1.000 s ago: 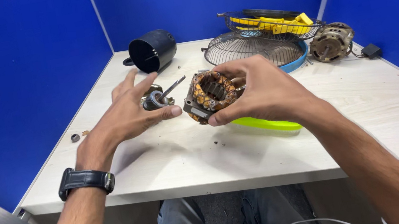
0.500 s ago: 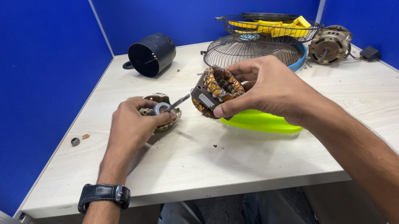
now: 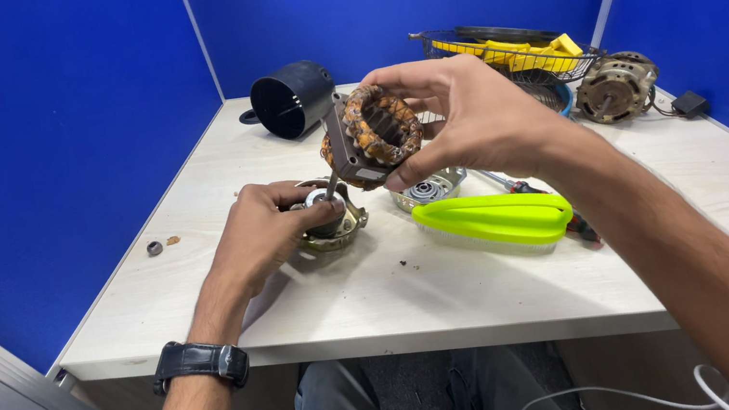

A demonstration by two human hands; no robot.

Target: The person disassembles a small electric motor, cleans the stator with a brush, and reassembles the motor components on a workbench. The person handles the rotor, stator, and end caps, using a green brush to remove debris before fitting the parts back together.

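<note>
A pale wood-grain table (image 3: 456,288) carries a black cylindrical housing (image 3: 292,99) far left, a wire fan guard (image 3: 516,54) and a motor (image 3: 616,85) far right, a lime-green fan blade (image 3: 495,218) centre, and small nuts (image 3: 155,248) left.

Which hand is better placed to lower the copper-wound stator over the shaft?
Probably the right hand: it holds the stator just above the shaft. The left hand grips the rotor base on the table.

Rotor (image 3: 325,219) half under left hand (image 3: 262,234)
</note>
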